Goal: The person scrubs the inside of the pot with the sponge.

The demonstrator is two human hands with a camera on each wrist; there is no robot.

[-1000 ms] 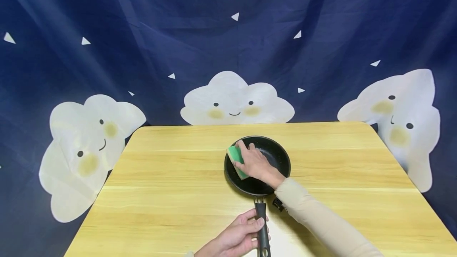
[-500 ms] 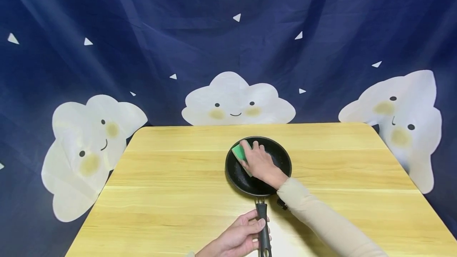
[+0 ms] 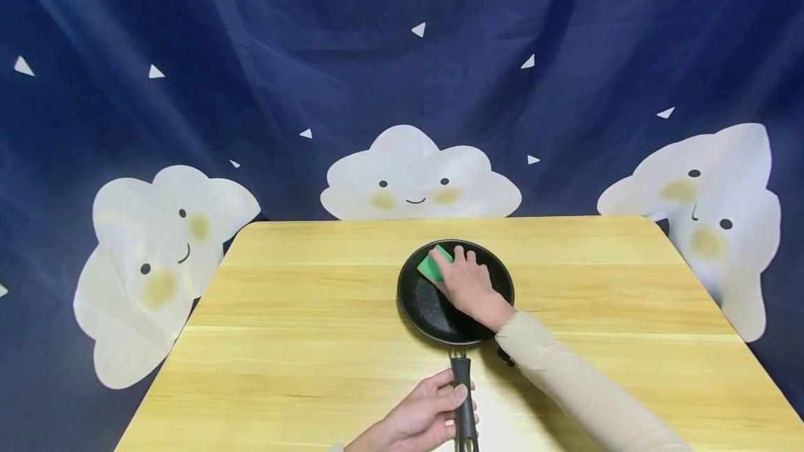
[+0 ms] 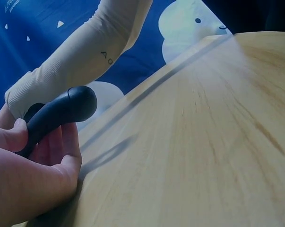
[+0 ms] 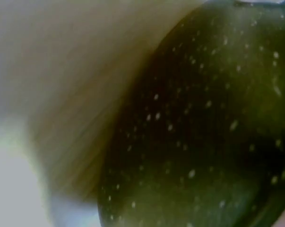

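Black round frying pan (image 3: 433, 311): in the head view, on the pale wooden table (image 3: 283, 354); likely rigid, heavier than the sponge, slick inside.
Black, probably plastic handle (image 3: 461, 368): points toward the person; the sensible hold.
Left hand (image 3: 423, 416): grips this handle, thumb on top, pan beyond the fingers.
Green block-shaped sponge (image 3: 433, 267): inside the pan, toward its far left; likely light and soft, best pinched by its sides.
Right hand (image 3: 470, 288): holds the sponge, which lies under and left of the fingers.
Handle end: in the left wrist view, its rounded tip sticks out past the left hand, above the tabletop.
Speckled pan surface: fills much of the blurred right wrist view; sponge unseen, grip untellable there.
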